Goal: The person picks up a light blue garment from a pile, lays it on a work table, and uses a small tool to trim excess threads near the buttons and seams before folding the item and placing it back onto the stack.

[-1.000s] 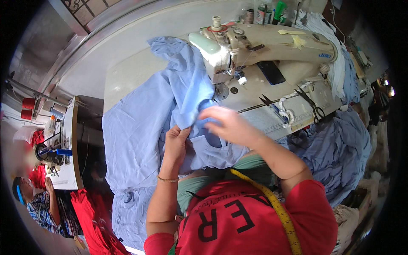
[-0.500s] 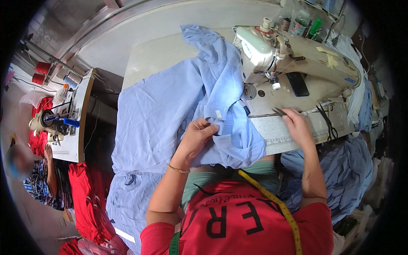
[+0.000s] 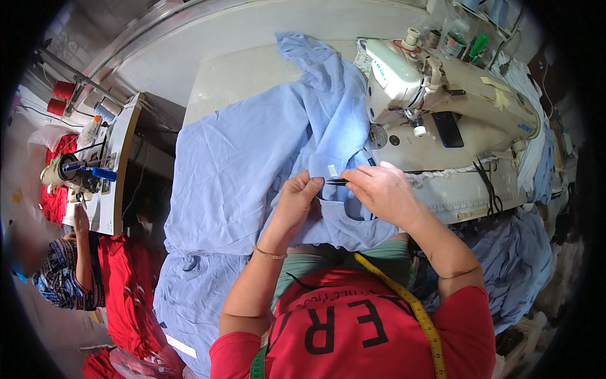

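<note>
Pale and bare along its far edge, the table carries a cream sewing machine on the right and a light blue garment that spreads across the middle and hangs over the near edge toward the person's lap. Left of the cloth the tabletop ends, and past a dark gap stands a second machine with red thread cones, where another person sits among red fabric. The left hand pinches a fold of the blue garment just below a small white label, fingers closed on the cloth. The right hand meets it from the right, fingertips closed on a thin dark tool, tweezers or snips, I cannot tell which, pointing at the fold. Both hands work close to the machine's front edge, with more blue cloth heaped at the right. A yellow tape measure lies over the red shirt.
</note>
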### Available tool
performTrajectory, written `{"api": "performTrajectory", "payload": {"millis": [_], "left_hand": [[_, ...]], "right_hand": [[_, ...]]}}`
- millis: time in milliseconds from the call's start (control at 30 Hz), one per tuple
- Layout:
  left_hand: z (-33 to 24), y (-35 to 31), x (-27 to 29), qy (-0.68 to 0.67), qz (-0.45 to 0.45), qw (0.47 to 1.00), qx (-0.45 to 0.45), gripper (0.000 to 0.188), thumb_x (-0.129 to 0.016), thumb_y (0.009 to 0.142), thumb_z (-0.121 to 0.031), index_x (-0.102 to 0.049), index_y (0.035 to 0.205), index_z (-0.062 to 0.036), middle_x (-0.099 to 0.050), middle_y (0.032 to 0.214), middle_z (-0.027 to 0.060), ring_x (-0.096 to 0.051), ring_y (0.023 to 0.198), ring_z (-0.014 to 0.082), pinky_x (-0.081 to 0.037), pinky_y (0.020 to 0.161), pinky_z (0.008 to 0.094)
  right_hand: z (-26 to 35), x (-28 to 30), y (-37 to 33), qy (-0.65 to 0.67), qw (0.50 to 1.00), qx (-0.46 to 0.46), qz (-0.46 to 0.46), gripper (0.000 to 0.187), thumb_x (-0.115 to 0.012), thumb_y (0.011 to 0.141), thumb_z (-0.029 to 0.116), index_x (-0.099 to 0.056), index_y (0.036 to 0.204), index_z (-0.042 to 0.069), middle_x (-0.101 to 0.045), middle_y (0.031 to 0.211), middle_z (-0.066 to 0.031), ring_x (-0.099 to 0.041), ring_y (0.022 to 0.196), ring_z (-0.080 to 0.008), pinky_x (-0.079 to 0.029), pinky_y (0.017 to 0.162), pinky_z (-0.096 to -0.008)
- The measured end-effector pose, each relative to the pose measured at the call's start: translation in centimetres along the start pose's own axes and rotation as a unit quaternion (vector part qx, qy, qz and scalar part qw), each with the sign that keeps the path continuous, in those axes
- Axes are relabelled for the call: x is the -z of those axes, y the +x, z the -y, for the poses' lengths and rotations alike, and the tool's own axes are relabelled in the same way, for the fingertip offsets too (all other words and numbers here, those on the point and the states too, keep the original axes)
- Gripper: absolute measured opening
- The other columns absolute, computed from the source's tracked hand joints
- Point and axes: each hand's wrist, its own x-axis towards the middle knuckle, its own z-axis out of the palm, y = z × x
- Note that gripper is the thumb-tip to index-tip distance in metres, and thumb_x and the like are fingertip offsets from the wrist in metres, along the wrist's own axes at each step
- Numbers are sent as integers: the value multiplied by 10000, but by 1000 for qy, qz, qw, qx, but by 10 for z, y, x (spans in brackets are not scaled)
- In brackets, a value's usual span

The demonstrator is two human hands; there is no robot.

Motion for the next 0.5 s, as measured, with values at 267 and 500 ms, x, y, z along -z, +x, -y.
{"api": "performTrajectory", "payload": {"millis": [267, 500], "left_hand": [[6, 2, 1, -4, -1, 1000, -11, 184, -539, 945, -229, -612, 916, -63, -505, 651, -77, -415, 474, 8, -329, 436, 186], [0, 0, -2, 35, -7, 999, -20, 179, -537, 945, -217, -619, 920, -60, -505, 657, -85, -412, 498, 0, -324, 448, 178]], "right_hand": [[2, 5, 1, -62, 998, 19, -2, 144, -642, 766, 138, -615, 905, 114, -528, 672, -13, -550, 609, -191, -399, 574, -317], [4, 4, 0, -86, 996, 23, -6, 93, -628, 769, 128, -604, 858, 115, -511, 653, -12, -544, 584, -182, -388, 562, -310]]}}
